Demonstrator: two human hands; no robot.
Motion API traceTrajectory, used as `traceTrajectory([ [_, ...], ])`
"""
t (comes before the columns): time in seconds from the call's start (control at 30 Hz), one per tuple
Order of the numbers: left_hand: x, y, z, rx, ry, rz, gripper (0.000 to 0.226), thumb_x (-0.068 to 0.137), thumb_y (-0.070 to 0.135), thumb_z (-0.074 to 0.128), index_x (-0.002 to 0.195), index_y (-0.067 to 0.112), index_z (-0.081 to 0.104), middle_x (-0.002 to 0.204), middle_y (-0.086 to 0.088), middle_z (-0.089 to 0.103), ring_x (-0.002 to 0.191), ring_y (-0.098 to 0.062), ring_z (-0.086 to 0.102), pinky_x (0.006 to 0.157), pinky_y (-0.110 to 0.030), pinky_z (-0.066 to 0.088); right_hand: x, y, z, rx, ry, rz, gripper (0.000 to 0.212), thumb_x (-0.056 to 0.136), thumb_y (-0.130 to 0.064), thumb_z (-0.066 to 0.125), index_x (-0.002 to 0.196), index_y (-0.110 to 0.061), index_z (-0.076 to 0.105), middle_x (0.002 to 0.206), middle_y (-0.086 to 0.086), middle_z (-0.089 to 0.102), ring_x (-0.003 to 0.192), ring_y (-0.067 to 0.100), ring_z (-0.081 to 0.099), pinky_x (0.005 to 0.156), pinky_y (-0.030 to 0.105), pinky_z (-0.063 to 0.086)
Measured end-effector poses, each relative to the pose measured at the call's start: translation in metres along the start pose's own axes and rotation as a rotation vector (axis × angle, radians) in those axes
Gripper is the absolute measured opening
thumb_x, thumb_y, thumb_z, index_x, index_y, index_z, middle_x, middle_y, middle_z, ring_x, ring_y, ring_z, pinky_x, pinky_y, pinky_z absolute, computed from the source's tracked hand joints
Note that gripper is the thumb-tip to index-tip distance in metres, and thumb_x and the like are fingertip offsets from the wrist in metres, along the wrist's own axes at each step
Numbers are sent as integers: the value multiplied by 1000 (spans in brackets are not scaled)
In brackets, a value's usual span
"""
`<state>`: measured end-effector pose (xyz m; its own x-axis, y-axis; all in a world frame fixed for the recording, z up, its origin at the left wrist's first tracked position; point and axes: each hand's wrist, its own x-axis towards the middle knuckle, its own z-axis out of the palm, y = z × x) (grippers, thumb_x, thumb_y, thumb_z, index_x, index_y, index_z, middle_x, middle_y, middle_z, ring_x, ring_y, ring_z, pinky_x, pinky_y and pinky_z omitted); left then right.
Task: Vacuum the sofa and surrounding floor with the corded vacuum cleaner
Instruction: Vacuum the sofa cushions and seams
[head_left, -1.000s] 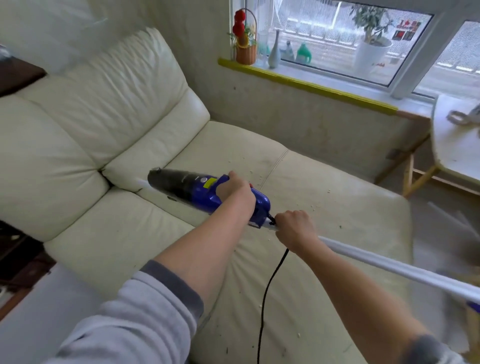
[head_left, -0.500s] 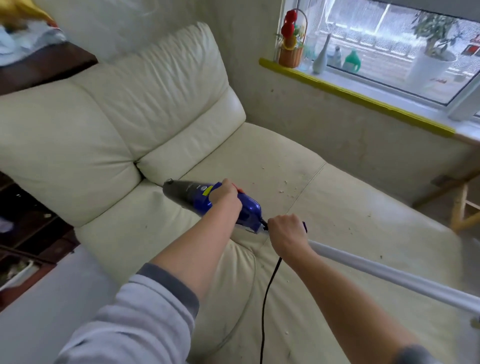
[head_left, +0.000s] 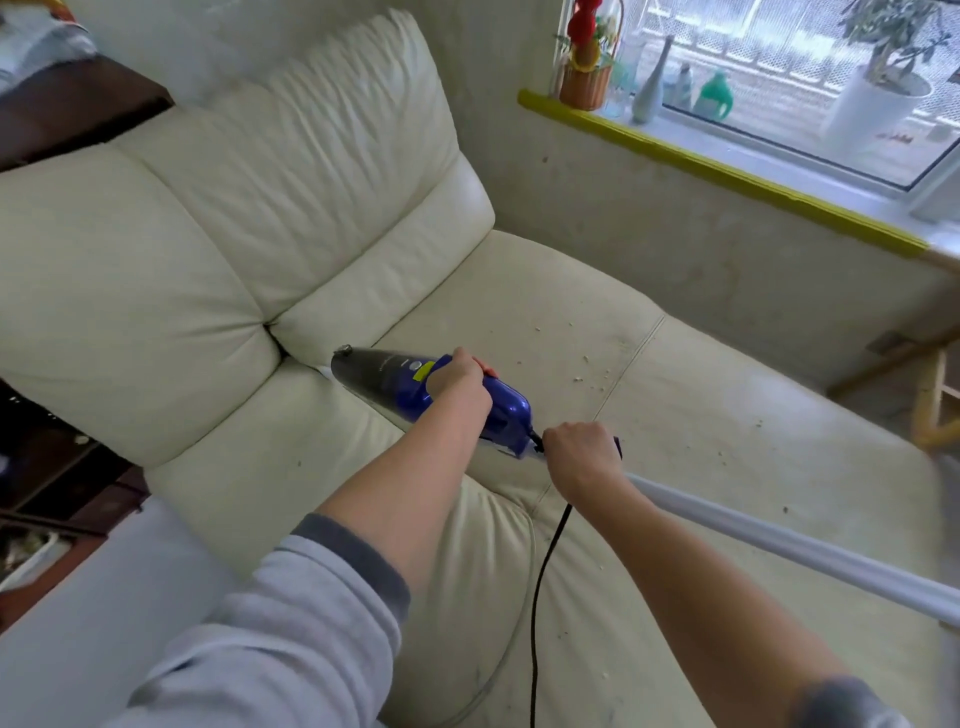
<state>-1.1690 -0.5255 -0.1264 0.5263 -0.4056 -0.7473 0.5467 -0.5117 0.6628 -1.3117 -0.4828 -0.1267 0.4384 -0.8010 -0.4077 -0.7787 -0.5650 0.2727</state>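
I can't see the vacuum cleaner (head_left: 415, 387)'s nozzle tip; it sinks into the crease between the sofa (head_left: 218, 249) cushions. My left hand (head_left: 460, 376) covers the handle, so I can't make out its fingers. The right hand (head_left: 579, 454) wraps something I can't identify beneath it. The white pole (head_left: 779, 545) runs off the right edge, and the black cord (head_left: 540, 597) leaves at the bottom. The wooden stool (head_left: 930, 395) at right is blurred and cut off.
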Motion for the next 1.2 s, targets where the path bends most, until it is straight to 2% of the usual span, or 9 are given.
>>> traceTrajectory([
  [0.13, 1, -5, 0, 24, -21, -1, 39, 89, 18, 41, 51, 9, 47, 33, 1, 51, 49, -17, 52, 67, -29, 45, -2, 0, 2, -22, -17, -12, 17, 94, -10, 47, 105, -15, 60, 97, 0, 65, 88, 20, 64, 67, 28, 38],
  [0.33, 3, -14, -1, -5, -48, -18, 38, 90, 19, 40, 53, 9, 43, 33, -1, 50, 45, -18, 50, 60, -29, 44, -11, 4, 2, -73, -23, -35, 13, 96, -11, 49, 103, -13, 59, 94, -1, 65, 86, 17, 63, 67, 26, 38],
  [0.5, 3, -23, 2, -31, -30, -26, 36, 89, 18, 41, 54, 9, 43, 41, -4, 54, 45, -18, 51, 56, -30, 44, -12, 15, 1, -47, -57, -68, 15, 96, -11, 49, 104, -12, 60, 82, -1, 55, 73, 17, 52, 65, 27, 40],
  [0.77, -3, 9, 7, -53, 4, -33, 40, 91, 13, 35, 51, 10, 37, 27, -1, 42, 42, -20, 45, 57, -27, 43, 1, 32, -35, -101, -68, -139, 15, 93, -12, 52, 105, -12, 60, 76, 0, 51, 73, 19, 51, 66, 28, 41],
  [0.9, 17, 22, 7, 49, 19, -29, 43, 93, 14, 34, 51, 8, 43, 27, -2, 44, 47, -20, 47, 62, -27, 44, 27, 22, -43, -139, -97, -180, 16, 93, -14, 51, 108, -13, 58, 68, -2, 44, 72, 19, 50, 65, 28, 39],
  [0.97, 28, 24, 5, -5, -22, -46, 40, 95, 14, 34, 58, 7, 48, 39, -3, 53, 52, -20, 49, 61, -26, 42, 37, 17, -40, -114, -123, -172, 17, 93, -14, 51, 108, -13, 58, 67, -2, 42, 70, 19, 50, 65, 28, 39],
  [1.03, 49, 27, 3, -98, 50, -26, 37, 98, 10, 35, 65, 13, 52, 72, -1, 63, 74, -23, 59, 63, -25, 43, 50, 3, -35, -81, -155, -156, 18, 92, -13, 51, 108, -13, 58, 68, -1, 44, 63, 18, 48, 64, 28, 40],
  [1.1, 64, 28, -4, 24, 32, -49, 44, 96, 6, 38, 57, 18, 54, 86, -1, 64, 94, -27, 59, 70, -27, 44, 62, -13, -32, -46, -188, -139, 18, 92, -12, 51, 109, -13, 58, 74, 0, 51, 62, 18, 49, 65, 28, 42],
  [1.2, 86, 34, -1, 132, 58, -106, 67, 87, 11, 38, 21, 11, 49, 44, -3, 58, 68, -26, 54, 59, -29, 41, 81, -25, -28, 1, -201, -120, 19, 92, -14, 52, 111, -12, 58, 88, 2, 59, 74, 23, 55, 68, 28, 44],
])
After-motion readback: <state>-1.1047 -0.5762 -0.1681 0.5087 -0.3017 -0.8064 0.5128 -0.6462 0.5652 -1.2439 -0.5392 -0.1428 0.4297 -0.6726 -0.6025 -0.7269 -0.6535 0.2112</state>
